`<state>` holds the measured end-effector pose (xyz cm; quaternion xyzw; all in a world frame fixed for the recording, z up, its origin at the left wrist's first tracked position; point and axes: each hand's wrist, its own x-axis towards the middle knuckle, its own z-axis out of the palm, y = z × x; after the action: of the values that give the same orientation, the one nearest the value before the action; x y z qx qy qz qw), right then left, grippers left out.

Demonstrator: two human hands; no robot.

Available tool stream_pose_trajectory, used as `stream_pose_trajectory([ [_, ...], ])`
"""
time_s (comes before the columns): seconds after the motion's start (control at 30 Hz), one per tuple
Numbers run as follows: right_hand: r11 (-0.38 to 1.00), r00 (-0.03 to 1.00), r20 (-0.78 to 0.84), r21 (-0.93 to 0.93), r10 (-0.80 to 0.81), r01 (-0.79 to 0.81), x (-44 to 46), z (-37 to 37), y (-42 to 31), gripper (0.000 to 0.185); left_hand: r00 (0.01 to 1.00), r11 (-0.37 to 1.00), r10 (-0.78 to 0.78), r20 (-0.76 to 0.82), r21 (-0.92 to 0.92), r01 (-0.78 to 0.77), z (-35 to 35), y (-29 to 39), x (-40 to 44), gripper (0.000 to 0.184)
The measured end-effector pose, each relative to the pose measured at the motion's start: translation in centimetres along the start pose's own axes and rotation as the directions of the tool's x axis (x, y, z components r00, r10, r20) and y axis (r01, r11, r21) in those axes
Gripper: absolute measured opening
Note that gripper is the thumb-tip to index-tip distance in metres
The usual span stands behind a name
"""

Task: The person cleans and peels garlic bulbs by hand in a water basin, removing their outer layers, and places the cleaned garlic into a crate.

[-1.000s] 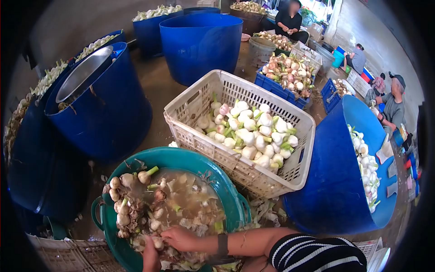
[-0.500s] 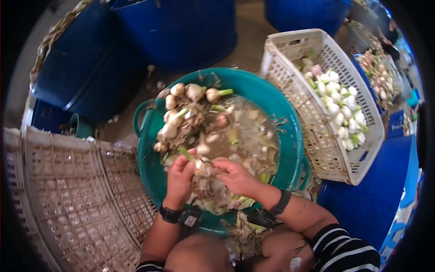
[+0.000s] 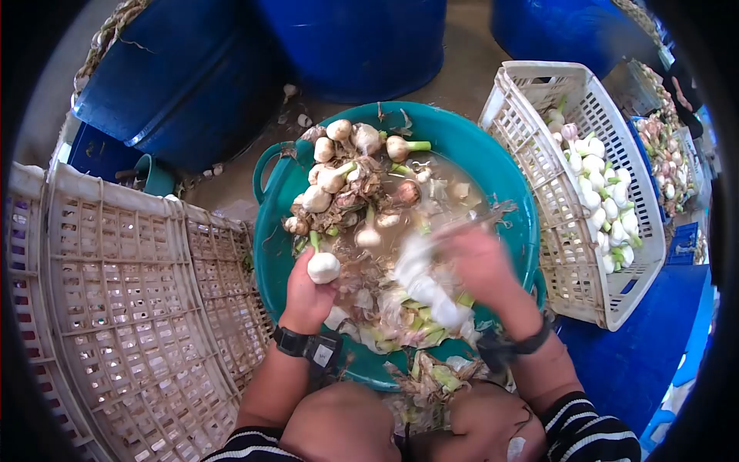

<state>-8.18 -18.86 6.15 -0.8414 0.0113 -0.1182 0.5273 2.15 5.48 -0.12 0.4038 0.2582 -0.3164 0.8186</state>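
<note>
My left hand point(image 3: 308, 289) grips a white garlic bulb point(image 3: 324, 268) with a green stem, over the near left part of a green tub point(image 3: 504, 181). My right hand point(image 3: 481, 262) is smeared by motion above the tub's right half, its fingers unclear. Beside it hangs a blurred whitish piece point(image 3: 426, 281), perhaps peeled skin; whether the hand holds it cannot be made out. Murky water point(image 3: 454, 173) fills part of the tub. Unpeeled bulbs point(image 3: 316, 199) are heaped at its back left, and loose skins point(image 3: 408, 319) lie at the near side.
Right of the tub is a pale plastic crate point(image 3: 566, 269) with clean white bulbs point(image 3: 608, 200). An empty-looking lattice crate point(image 3: 131, 285) stands at the left. Blue barrels point(image 3: 358, 46) are behind, and a blue surface point(image 3: 631, 331) is at the lower right. Unpeeled bulbs point(image 3: 666, 158) lie far right.
My hands have parted. My right hand has moved right, away from the bulb, which now looks white and smooth in my left hand. The view has shifted slightly, after tilting down from the room earlier.
</note>
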Motion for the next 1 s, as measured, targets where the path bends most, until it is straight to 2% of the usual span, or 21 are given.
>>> stream_pose_trajectory([
  [0.03, 0.725, 0.952, 0.305, -0.651, -0.022, 0.225, -0.1, 0.5, 1.0, 0.018, 1.000, 1.000, -0.002, 0.012, -0.003, 0.002, 1.3, -0.1, -0.7, 0.025],
  [0.1, 0.829, 0.983, 0.181, -0.547, -0.021, 0.118, -0.8, 2.6, 3.2, 0.021, 0.962, 0.933, 0.269, 0.051, 0.234, -0.274, 3.1, -0.5, -1.4, 0.023],
  [0.2, 0.966, 0.997, -0.052, -0.251, 0.055, -0.067, -1.7, 5.5, 5.3, 0.029, 0.885, 0.771, 0.273, 0.377, 0.465, -0.436, 3.8, -2.4, -1.5, 0.022],
  [0.23, 0.713, 0.859, 0.187, 0.490, 0.476, -0.502, -1.0, 5.8, 5.5, 0.037, 0.817, 0.696, 0.323, 0.478, 0.466, -0.547, 4.9, -3.1, -1.6, 0.027],
  [0.27, -0.129, 0.610, 0.620, 0.746, 0.494, -0.653, -0.2, 5.6, 5.6, 0.044, 0.776, 0.637, 0.357, 0.520, 0.472, -0.609, 5.1, -3.2, -1.6, 0.033],
  [0.3, -0.303, 0.606, 0.689, 0.722, 0.397, -0.622, -0.3, 4.4, 5.4, 0.043, 0.769, 0.641, 0.365, 0.524, 0.457, -0.616, 5.4, -3.0, -1.5, 0.033],
  [0.37, -0.350, 0.888, 0.459, 0.828, -0.024, -0.438, 0.5, 0.3, 2.6, 0.041, 0.826, 0.631, 0.428, 0.367, 0.532, -0.564, 5.3, -2.2, -1.4, 0.033],
  [0.4, -0.362, 0.921, 0.296, 0.853, -0.255, -0.375, 1.3, -2.1, 0.9, 0.040, 0.870, 0.678, 0.389, 0.302, 0.546, -0.493, 4.4, -2.0, -1.0, 0.032],
  [0.47, -0.203, 0.953, 0.178, 0.952, -0.243, -0.230, 4.0, -4.8, -1.0, 0.039, 0.923, 0.683, 0.296, 0.245, 0.622, -0.383, 2.7, -2.3, -0.8, 0.031],
  [0.53, 0.414, 0.980, 0.140, 0.891, 0.143, -0.187, 7.9, -3.1, 0.6, 0.037, 0.954, 0.666, 0.224, 0.199, 0.684, -0.299, 2.1, -3.2, -0.4, 0.029],
  [0.57, 0.748, 0.967, 0.142, 0.614, 0.211, -0.253, 9.6, -0.1, 4.4, 0.033, 0.948, 0.659, 0.238, 0.213, 0.681, -0.319, 1.8, -3.8, -0.1, 0.028],
  [0.6, 0.997, 0.994, 0.084, 0.039, 0.069, -0.073, 10.7, 4.0, 9.5, 0.030, 0.953, 0.660, 0.228, 0.200, 0.688, -0.302, 1.8, -4.1, 0.2, 0.027],
  [0.63, 0.858, 0.952, 0.179, -0.498, 0.247, -0.128, 11.4, 6.5, 10.8, 0.025, 0.961, 0.654, 0.204, 0.185, 0.705, -0.274, 1.6, -4.4, 0.4, 0.027],
  [0.67, 0.630, 0.962, 0.250, -0.766, 0.110, 0.127, 10.9, 8.2, 12.7, 0.024, 0.966, 0.693, 0.195, 0.171, 0.673, -0.259, 1.3, -4.6, 0.5, 0.026],
  [0.73, 0.360, 0.947, 0.313, -0.894, 0.073, 0.268, 9.6, 9.5, 14.8, 0.031, 0.976, 0.736, 0.169, 0.136, 0.641, -0.216, 1.4, -4.5, 0.8, 0.024],
  [0.77, 0.229, 0.994, 0.105, -0.968, 0.021, 0.098, 9.0, 12.1, 18.6, 0.033, 0.983, 0.746, 0.151, 0.108, 0.639, -0.185, 1.6, -4.1, 0.7, 0.022],
  [0.83, 0.486, 0.875, 0.411, -0.837, 0.255, 0.251, 9.2, 7.7, 13.6, 0.025, 0.975, 0.731, 0.197, 0.106, 0.647, -0.218, 1.0, -4.1, 1.7, 0.027],
  [0.87, 0.783, 0.998, -0.060, -0.619, 0.031, -0.062, 8.4, 9.1, 14.8, 0.020, 0.979, 0.777, 0.181, 0.098, 0.595, -0.204, 0.8, -4.0, 2.0, 0.031],
  [0.93, 0.905, 0.901, -0.083, 0.070, 0.425, -0.420, 8.5, 8.4, 9.1, 0.045, 0.992, 0.893, 0.120, 0.039, 0.431, -0.125, 2.9, -4.3, 0.9, 0.038],
  [0.97, 0.867, 0.881, -0.468, 0.466, 0.073, 0.176, 8.6, 13.3, 11.2, 0.064, 0.997, 0.946, 0.077, -0.005, 0.316, -0.072, 4.5, -4.4, -0.2, 0.042],
  [1.0, 0.768, 0.923, -0.329, 0.638, 0.202, 0.059, 7.8, 11.6, 6.9, 0.071, 0.987, 0.977, 0.032, 0.159, 0.205, -0.065, 5.4, -4.4, -0.8, 0.041],
])
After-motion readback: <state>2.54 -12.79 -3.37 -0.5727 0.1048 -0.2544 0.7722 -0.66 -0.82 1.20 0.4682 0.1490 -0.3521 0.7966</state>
